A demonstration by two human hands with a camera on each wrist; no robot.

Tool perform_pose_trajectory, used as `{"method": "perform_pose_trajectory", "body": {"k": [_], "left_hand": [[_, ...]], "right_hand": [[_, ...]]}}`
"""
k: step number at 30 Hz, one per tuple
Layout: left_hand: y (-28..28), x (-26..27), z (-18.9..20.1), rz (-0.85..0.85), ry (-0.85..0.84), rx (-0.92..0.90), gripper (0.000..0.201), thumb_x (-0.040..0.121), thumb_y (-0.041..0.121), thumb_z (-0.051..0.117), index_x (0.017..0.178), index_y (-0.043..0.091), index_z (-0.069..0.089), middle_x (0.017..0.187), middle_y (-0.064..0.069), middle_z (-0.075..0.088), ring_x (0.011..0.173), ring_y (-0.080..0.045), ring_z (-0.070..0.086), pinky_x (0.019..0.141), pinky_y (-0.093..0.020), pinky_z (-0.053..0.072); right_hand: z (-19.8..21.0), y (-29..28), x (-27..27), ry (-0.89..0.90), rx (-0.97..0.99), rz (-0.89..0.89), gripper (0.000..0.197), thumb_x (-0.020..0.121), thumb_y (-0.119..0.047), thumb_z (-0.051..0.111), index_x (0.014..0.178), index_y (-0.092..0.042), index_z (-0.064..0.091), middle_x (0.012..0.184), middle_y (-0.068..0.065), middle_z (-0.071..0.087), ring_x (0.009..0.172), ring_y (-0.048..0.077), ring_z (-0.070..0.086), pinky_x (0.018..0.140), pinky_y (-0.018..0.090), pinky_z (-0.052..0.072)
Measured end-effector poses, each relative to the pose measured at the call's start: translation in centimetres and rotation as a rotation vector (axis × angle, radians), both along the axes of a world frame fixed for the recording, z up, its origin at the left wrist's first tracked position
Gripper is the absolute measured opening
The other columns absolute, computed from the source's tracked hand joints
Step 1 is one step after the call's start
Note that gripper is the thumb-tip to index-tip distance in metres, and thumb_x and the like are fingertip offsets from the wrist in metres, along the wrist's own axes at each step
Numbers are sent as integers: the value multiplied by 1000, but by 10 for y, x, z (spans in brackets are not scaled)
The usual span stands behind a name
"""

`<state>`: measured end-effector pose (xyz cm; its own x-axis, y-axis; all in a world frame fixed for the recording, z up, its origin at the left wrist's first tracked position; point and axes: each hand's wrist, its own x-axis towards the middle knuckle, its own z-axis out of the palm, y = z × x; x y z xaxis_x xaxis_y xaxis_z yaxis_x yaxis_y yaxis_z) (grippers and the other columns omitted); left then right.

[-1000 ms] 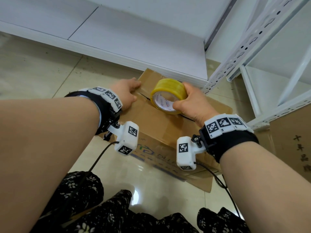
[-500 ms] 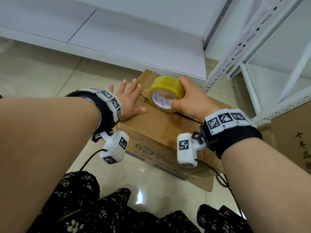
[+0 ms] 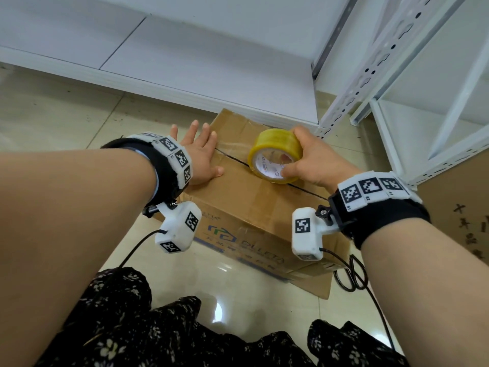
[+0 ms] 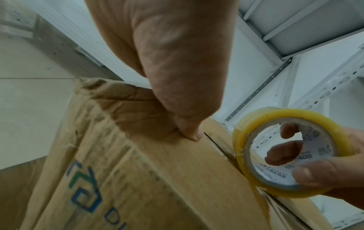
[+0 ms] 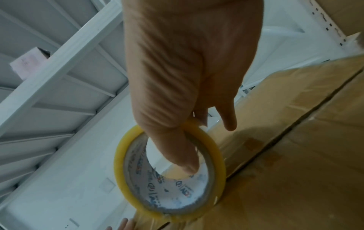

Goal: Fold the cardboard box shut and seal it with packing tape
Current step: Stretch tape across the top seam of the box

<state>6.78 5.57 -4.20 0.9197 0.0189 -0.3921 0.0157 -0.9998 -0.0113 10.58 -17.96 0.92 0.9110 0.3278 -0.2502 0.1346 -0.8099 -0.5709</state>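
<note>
A brown cardboard box (image 3: 254, 205) with blue print on its side sits on the tiled floor, flaps folded down, a dark seam running across its top. My left hand (image 3: 197, 152) lies flat on the top's left end, fingers spread and straight, thumb (image 4: 189, 130) pressing by the seam. My right hand (image 3: 309, 165) grips a yellow roll of clear packing tape (image 3: 275, 154) standing on edge over the seam, thumb inside the core (image 5: 183, 157). A clear strip of tape runs from the roll (image 4: 291, 152) toward my left hand along the seam.
White metal shelving (image 3: 397, 75) stands right behind and to the right of the box. Another brown carton (image 3: 465, 221) with dark print is at the right edge. Camera cables (image 3: 352, 276) trail on the glossy floor by the box. My patterned clothing (image 3: 158, 327) fills the foreground.
My left hand has gone from curled over the box's far left edge to flat with spread fingers. The tape roll has moved right along the seam, away from the left hand.
</note>
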Motion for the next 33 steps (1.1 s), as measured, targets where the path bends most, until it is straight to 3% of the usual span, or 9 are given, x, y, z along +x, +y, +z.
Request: {"method": "perform_pose_trajectory", "body": {"k": [2, 6, 12, 17, 25, 28, 31, 33], "left_hand": [[-1, 1, 1, -35, -27, -6, 85, 94, 62, 30, 153, 17, -10, 160, -3, -19, 145, -23, -23, 116, -56, -11], [-14, 3, 3, -103, 6, -85, 92, 91, 65, 35, 153, 15, -11, 160, -5, -19, 146, -19, -19, 117, -52, -9], [-33, 1, -4, -168, 64, -55, 118, 76, 81, 41, 152, 12, -16, 158, -8, -23, 146, -21, -19, 119, -48, -7], [-26, 2, -5, -192, 72, -54, 118, 75, 83, 39, 151, 13, -18, 158, -7, -25, 146, -20, -19, 120, -44, -6], [-45, 1, -1, -166, 104, -12, 123, 71, 87, 37, 152, 9, -12, 157, -12, -26, 146, -25, -20, 119, -46, -7], [-47, 0, -2, -180, 101, -22, 129, 66, 90, 39, 153, 7, -10, 156, -13, -26, 146, -26, -21, 119, -46, -7], [-44, -2, -5, -178, 72, -42, 130, 65, 89, 40, 151, 10, -17, 157, -11, -26, 146, -24, -21, 119, -45, -8], [-44, -3, -6, -171, 68, -48, 130, 66, 89, 40, 151, 11, -19, 157, -10, -27, 146, -23, -21, 119, -45, -8]], "right_hand": [[-1, -1, -1, 18, 44, -25, 57, 70, -13, 83, 109, -34, 47, 105, -2, 62, 96, 19, 64, 86, 44, 56], [0, 5, -1, 20, 72, -20, 61, 68, -13, 81, 110, -39, 45, 107, -1, 63, 99, 19, 66, 88, 48, 57], [5, 11, 0, 16, 41, 51, 60, 76, -7, 76, 117, -34, 42, 104, -1, 58, 94, 18, 61, 80, 38, 55], [1, 7, -2, 21, 68, 31, 57, 75, -8, 77, 116, -30, 44, 106, 1, 59, 96, 18, 62, 87, 44, 55], [-8, 3, -4, 25, 50, -10, 65, 71, -21, 85, 122, -29, 45, 105, -7, 61, 98, 15, 62, 91, 42, 52], [-7, 2, -3, 7, 56, -12, 59, 72, -17, 83, 117, -29, 47, 102, -7, 60, 94, 13, 61, 82, 35, 51], [-3, -2, -3, -21, 64, -12, 49, 74, -9, 79, 108, -29, 49, 95, -9, 59, 85, 8, 59, 67, 25, 44], [-4, -4, -4, -26, 69, -18, 46, 75, -8, 77, 106, -28, 50, 93, -8, 59, 82, 7, 58, 66, 25, 44]]}}
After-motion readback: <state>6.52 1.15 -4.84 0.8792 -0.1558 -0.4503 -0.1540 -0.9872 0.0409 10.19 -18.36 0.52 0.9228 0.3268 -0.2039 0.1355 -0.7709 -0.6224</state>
